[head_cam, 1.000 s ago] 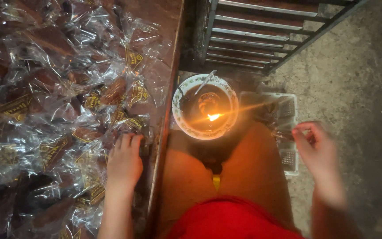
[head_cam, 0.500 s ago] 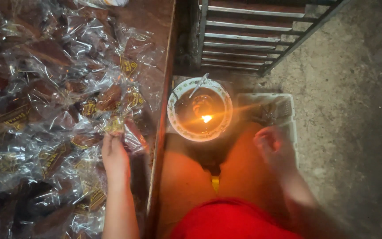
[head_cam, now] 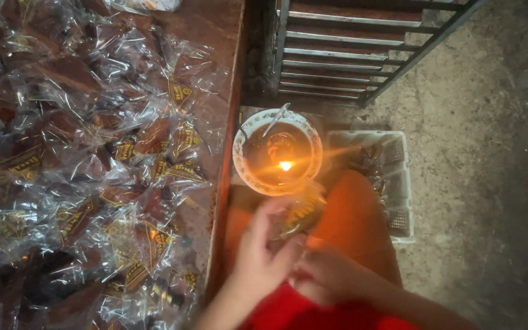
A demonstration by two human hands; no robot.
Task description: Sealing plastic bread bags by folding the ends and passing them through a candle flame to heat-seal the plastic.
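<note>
While left hand (head_cam: 263, 256) and right hand (head_cam: 325, 275) pinch clear packet (head_cam: 300, 214) beside flame (head_cam: 285, 165) in bowl (head_cam: 245, 174), we risk scorching film; fingers too close.

My left hand (head_cam: 263, 260) and right hand (head_cam: 328, 275) come through motion-blurred, so I can't separate the fingers or tell how firm either grip is on the small cellophane packet (head_cam: 300, 214) between them; its contents are too smeared to tell, and it seems to have a yellowish label. Both forearms run off the bottom edge. The heap of wrapped packets (head_cam: 87, 159) on the counter (head_cam: 215, 24) is cut by the left and top edges. My leg hides part of the white basket (head_cam: 401, 183).
</note>
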